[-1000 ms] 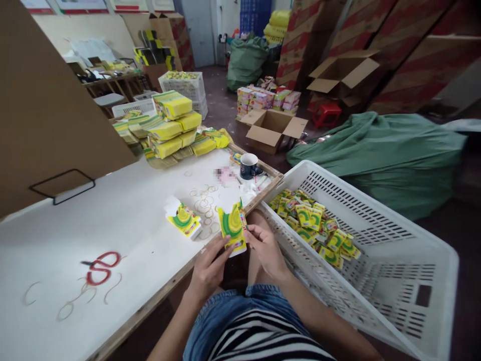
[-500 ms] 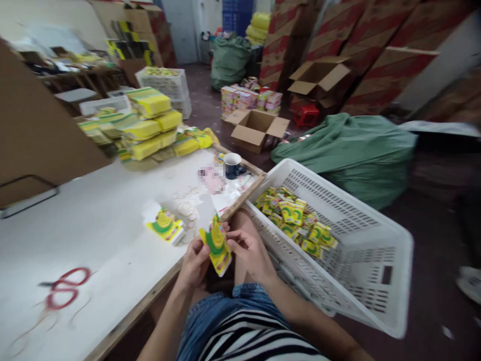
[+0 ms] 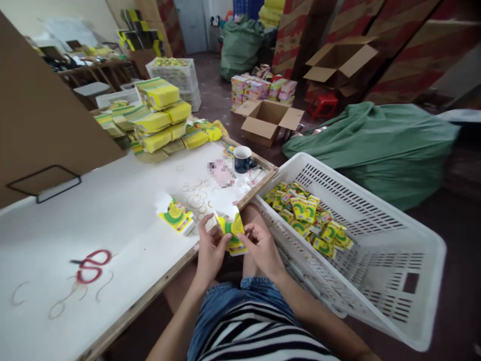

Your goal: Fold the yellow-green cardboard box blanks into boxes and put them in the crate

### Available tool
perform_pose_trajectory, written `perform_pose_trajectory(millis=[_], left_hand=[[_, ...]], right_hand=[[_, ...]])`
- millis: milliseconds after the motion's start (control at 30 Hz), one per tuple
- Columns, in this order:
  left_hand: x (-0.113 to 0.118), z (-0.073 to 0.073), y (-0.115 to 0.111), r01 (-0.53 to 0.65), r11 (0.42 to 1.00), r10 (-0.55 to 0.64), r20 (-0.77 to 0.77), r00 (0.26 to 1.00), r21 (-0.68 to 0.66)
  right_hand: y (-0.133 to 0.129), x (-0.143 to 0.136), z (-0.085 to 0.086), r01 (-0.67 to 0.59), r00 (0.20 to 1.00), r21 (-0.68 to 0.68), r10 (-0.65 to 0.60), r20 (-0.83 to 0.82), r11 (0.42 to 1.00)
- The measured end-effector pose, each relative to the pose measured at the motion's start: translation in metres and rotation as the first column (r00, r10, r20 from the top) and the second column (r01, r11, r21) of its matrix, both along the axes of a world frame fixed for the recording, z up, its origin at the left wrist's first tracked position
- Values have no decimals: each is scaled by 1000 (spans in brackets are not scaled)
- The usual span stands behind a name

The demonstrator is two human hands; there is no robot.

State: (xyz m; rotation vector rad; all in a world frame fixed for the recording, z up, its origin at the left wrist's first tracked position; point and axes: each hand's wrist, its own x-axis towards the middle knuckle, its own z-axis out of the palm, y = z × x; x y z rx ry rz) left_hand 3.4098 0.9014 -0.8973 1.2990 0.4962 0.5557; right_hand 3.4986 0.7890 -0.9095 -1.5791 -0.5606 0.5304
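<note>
Between my two hands, over my lap at the table's edge, is a yellow-and-green printed card packet (image 3: 233, 225). My left hand (image 3: 212, 249) pinches its left side, thumb on the front. On its right side, the fingers of my right hand (image 3: 262, 248) are closed around the edge. A stack of similar yellow-and-green cards (image 3: 176, 216) lies on the white table (image 3: 131, 215) left of my hands. Several rubber bands (image 3: 197, 199) are scattered just beyond them. Whether the held packet is one card or several, I cannot tell.
To my right stands a white plastic crate (image 3: 379, 220) with small yellow packets (image 3: 306, 210) inside. Red-handled scissors (image 3: 92, 265) lie at the left. A dark mug (image 3: 242, 160) stands near the table corner, and yellow bundles (image 3: 160, 118) are piled at the back. A green sack (image 3: 376, 145) lies beyond the crate.
The packet has turned from tilted and edge-on to facing me more squarely. My left hand now has its thumb across the front. The whole view has shifted slightly left.
</note>
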Motion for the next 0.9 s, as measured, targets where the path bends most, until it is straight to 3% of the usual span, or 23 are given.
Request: perform_pose_trajectory(millis=[167, 300, 600, 700, 800, 900], left_hand=[[-10, 10, 0, 170, 985, -170, -8, 985, 19], [-15, 14, 4, 296, 955, -296, -4, 955, -13], [-20, 28, 6, 367, 928, -371, -60, 927, -66], [-21, 29, 4, 383, 921, -388, -82, 918, -66], [-20, 25, 2, 387, 920, -390, -46, 919, -68], [-18, 21, 1, 366, 924, -370, -24, 929, -108]], right_hand=[[-10, 11, 2, -208, 977, 44, 206, 61, 977], [-15, 19, 6, -298, 953, 52, 293, 78, 953], [-19, 34, 37, -449, 874, -47, 450, 184, 892], [-18, 37, 40, -431, 874, -36, 427, 232, 902], [-15, 36, 32, -347, 895, 27, 323, 309, 937], [-13, 34, 20, -241, 952, 93, 217, 216, 966]])
